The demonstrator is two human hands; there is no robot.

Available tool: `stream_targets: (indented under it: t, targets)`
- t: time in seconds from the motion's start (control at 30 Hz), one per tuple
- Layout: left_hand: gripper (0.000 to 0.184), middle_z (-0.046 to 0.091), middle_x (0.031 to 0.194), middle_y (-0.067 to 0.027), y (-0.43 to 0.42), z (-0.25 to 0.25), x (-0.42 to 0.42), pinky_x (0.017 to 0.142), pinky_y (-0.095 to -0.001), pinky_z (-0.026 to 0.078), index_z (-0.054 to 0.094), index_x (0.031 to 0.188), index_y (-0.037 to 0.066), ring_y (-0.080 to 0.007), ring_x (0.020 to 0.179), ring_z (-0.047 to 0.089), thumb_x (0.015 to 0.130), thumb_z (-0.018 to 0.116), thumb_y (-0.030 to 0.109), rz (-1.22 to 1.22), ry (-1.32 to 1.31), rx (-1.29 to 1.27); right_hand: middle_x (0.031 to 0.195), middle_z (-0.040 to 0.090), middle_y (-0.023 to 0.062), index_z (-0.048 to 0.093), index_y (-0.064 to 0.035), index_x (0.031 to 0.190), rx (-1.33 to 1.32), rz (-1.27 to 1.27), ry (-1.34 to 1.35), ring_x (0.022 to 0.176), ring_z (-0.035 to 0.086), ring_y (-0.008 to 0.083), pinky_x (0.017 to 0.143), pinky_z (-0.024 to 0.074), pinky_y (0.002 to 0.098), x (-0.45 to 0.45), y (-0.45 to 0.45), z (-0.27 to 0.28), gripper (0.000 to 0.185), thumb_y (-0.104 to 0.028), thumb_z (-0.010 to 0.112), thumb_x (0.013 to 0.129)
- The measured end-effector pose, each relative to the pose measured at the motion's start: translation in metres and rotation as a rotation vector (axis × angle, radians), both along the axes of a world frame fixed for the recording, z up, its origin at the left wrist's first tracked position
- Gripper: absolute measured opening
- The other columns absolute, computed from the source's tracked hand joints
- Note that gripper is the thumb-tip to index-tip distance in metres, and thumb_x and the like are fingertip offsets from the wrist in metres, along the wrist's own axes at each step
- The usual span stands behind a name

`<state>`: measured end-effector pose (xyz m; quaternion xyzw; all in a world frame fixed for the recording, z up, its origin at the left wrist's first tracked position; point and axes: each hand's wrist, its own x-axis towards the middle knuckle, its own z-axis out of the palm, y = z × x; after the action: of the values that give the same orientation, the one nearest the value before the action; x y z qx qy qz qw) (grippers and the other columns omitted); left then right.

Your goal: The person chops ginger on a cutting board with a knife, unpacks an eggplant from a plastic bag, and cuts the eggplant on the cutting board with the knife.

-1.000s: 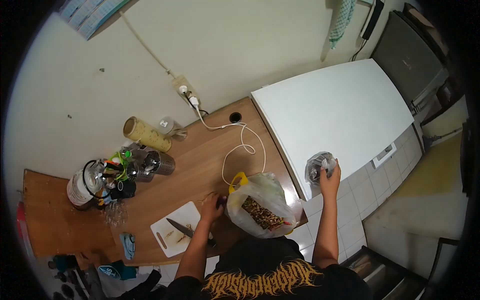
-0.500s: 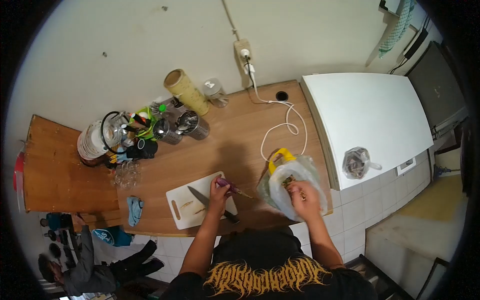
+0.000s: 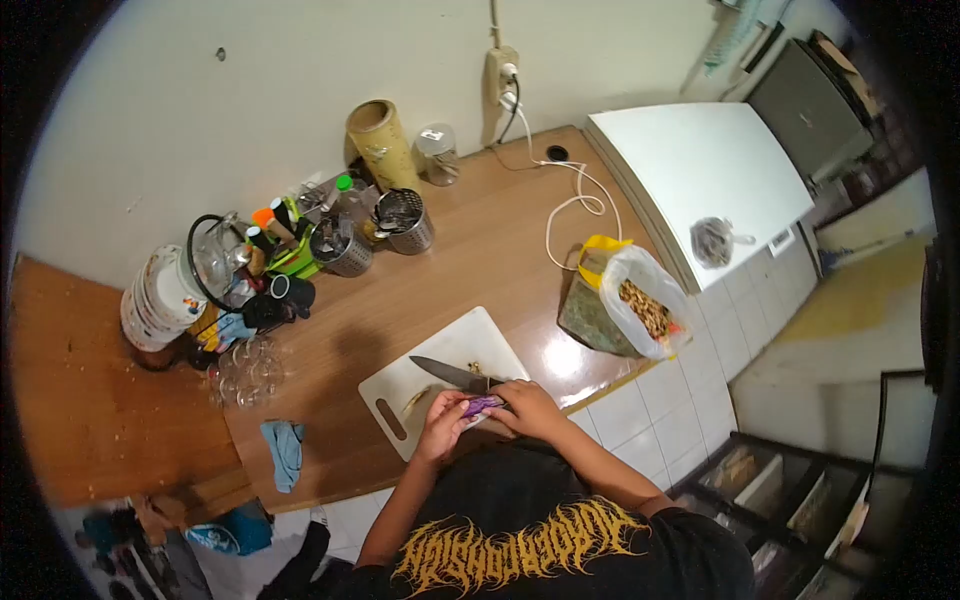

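Purple bulb (image 3: 480,406) is held just above the near edge of a white cutting board (image 3: 385,398), pinched between the fingers of the left hand (image 3: 440,428) and the right hand (image 3: 535,410). The grip of both hands is closed on it. On the board, a knife (image 3: 445,373) is laid just beyond the grip, its blade pointed away to the left; its handle is hidden by the right hand, so whether it is touched cannot be told. Dry brown scraps (image 3: 413,402) are scattered on the board.

To the right of the grip, a translucent plastic bag (image 3: 614,292) with brown pieces (image 3: 645,310) inside is rested on the wooden counter (image 3: 500,240). Farther right, a small knotted bag (image 3: 712,243) is set on a white appliance (image 3: 690,160). Well to the left, a blue cloth (image 3: 284,452) is left crumpled near upturned glasses (image 3: 245,375).

Beyond the grip, a jar (image 3: 438,162) is marked with a white label (image 3: 436,133) too small to be read. On the black shirt (image 3: 570,485), spiky yellow lettering (image 3: 510,550) is printed but cannot be made out; neither can the white mark on a teal item (image 3: 245,528) at the far left.
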<state>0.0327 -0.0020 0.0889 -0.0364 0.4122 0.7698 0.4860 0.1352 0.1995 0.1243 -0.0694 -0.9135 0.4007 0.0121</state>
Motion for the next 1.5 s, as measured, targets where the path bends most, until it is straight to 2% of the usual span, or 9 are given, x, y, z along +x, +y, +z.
stream_targets:
  t: [0.23, 0.3, 0.37, 0.4, 0.7, 1.0, 1.13, 1.33, 1.5]
  targets:
    - [0.034, 0.067, 0.102, -0.0096, -0.021, 0.016, -0.027, 0.087, -0.0317, 0.052, 0.059, 0.121, -0.002, -0.0171, 0.093, 0.064, 0.089, 0.061, 0.01, -0.685, 0.69, -0.205, 0.091, 0.069, 0.0157, 0.068, -0.0044, 0.107, -0.089, 0.041, 0.0, 0.09, 0.067, 0.0365, 0.079, 0.0532, 0.0435, 0.019, -0.026, 0.011, 0.034, -0.026, 0.077, 0.082]
    - [0.029, 0.067, 0.092, -0.0122, -0.013, 0.03, -0.024, 0.078, -0.0349, 0.052, 0.063, 0.11, 0.0, -0.0213, 0.084, 0.065, 0.085, 0.066, 0.016, -0.69, 0.879, -0.141, 0.088, 0.069, 0.0159, 0.07, -0.0021, 0.103, -0.128, 0.024, 0.0, 0.087, 0.068, 0.0347, 0.077, 0.0539, 0.0416, 0.024, -0.034, 0.018, 0.029, -0.023, 0.077, 0.084]
    - [0.024, 0.066, 0.086, -0.0179, -0.004, 0.055, -0.022, 0.072, -0.0402, 0.051, 0.062, 0.098, 0.002, -0.0304, 0.081, 0.066, 0.082, 0.069, 0.02, -0.96, 1.111, -0.29, 0.086, 0.07, 0.0164, 0.072, -0.0013, 0.099, -0.255, 0.004, -0.042, 0.082, 0.069, 0.0327, 0.073, 0.0546, 0.0393, 0.026, -0.042, 0.024, 0.023, -0.021, 0.075, 0.088]
    - [0.024, 0.065, 0.083, -0.0221, -0.003, 0.054, -0.017, 0.069, -0.0446, 0.05, 0.06, 0.092, 0.003, -0.0384, 0.079, 0.066, 0.083, 0.07, 0.023, -0.87, 1.183, -0.302, 0.085, 0.07, 0.0167, 0.073, -0.0009, 0.097, -0.205, -0.004, 0.017, 0.078, 0.07, 0.0311, 0.071, 0.0549, 0.0384, 0.027, -0.044, 0.026, 0.02, -0.02, 0.073, 0.091]
    - [0.023, 0.064, 0.079, -0.0241, 0.004, 0.066, 0.006, 0.065, -0.0451, 0.05, 0.06, 0.091, 0.0, -0.0434, 0.075, 0.064, 0.085, 0.07, 0.02, -0.616, 1.14, -0.351, 0.082, 0.066, 0.0162, 0.065, -0.0026, 0.086, 0.05, -0.207, 0.14, 0.082, 0.063, 0.0373, 0.08, 0.0484, 0.0463, 0.032, -0.064, 0.022, 0.023, -0.023, 0.06, 0.096]
    - [0.024, 0.063, 0.074, -0.0192, 0.016, 0.081, 0.011, 0.062, -0.0401, 0.049, 0.059, 0.087, 0.0, -0.0296, 0.067, 0.065, 0.087, 0.072, 0.02, -0.662, 1.039, -0.33, 0.078, 0.062, 0.0129, 0.064, -0.0057, 0.078, 0.207, -0.334, 0.091, 0.084, 0.06, 0.0344, 0.085, 0.043, 0.0453, 0.042, -0.06, 0.042, 0.03, -0.03, 0.059, 0.095]
    - [0.024, 0.064, 0.075, -0.0201, 0.027, 0.077, 0.017, 0.062, -0.042, 0.049, 0.06, 0.087, 0.0, -0.0332, 0.068, 0.065, 0.087, 0.073, 0.021, -0.672, 1.028, -0.281, 0.081, 0.064, 0.0131, 0.064, -0.0052, 0.079, 0.151, -0.348, 0.1, 0.086, 0.06, 0.0346, 0.086, 0.0426, 0.0461, 0.051, -0.047, 0.03, 0.03, -0.029, 0.058, 0.095]
    - [0.021, 0.065, 0.076, -0.0215, 0.049, 0.082, 0.025, 0.064, -0.0504, 0.05, 0.058, 0.089, 0.002, -0.0416, 0.076, 0.066, 0.083, 0.07, 0.019, -0.691, 1.347, -0.332, 0.084, 0.066, 0.0147, 0.067, -0.0051, 0.083, 0.147, -0.31, -0.007, 0.088, 0.062, 0.0361, 0.088, 0.0426, 0.0475, 0.063, -0.03, 0.077, 0.029, -0.029, 0.057, 0.096]
    - [0.025, 0.067, 0.081, -0.0209, 0.081, 0.091, 0.038, 0.066, -0.0525, 0.052, 0.057, 0.093, 0.005, -0.0419, 0.077, 0.066, 0.08, 0.071, 0.022, -0.674, 1.642, -0.469, 0.08, 0.065, 0.0145, 0.066, -0.0052, 0.084, 0.12, -0.478, 0.029, 0.084, 0.061, 0.035, 0.085, 0.0431, 0.0465, 0.07, -0.013, 0.044, 0.03, -0.032, 0.059, 0.096]
